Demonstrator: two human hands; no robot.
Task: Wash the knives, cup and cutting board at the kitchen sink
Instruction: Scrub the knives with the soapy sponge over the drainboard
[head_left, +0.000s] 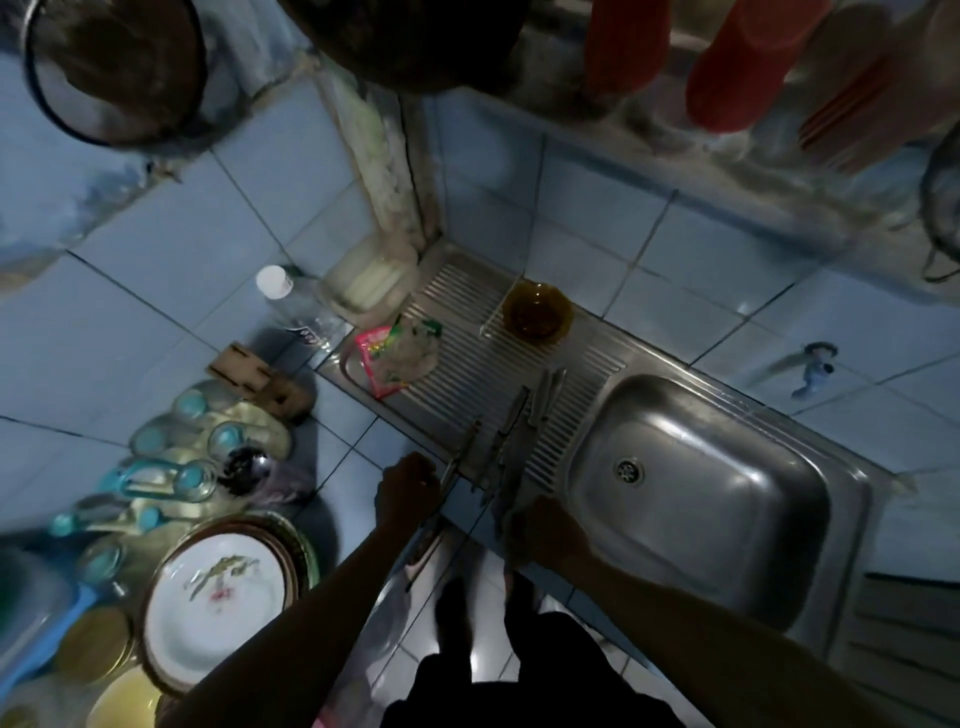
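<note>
Several knives lie side by side on the ribbed drainboard (467, 364) left of the sink basin (701, 493). My left hand (408, 491) is closed around a long knife (462, 457) at the counter's front edge, and its lower end hangs past the edge. My right hand (550, 535) grips the handle end of a dark knife (511, 436) whose blade points away over the drainboard. Another pair of knives (545, 395) rests untouched beside it. An amber cup (537, 312) stands on a clear tray at the back of the drainboard. No cutting board shows.
A pink and green packet (395, 353) lies on the drainboard's left end. A plastic bottle (296, 306) and a slotted wooden block (260, 379) sit on the tiled counter. Plates (223, 592) and several glasses (192, 467) crowd the left. The tap (815, 369) is on the wall behind the basin.
</note>
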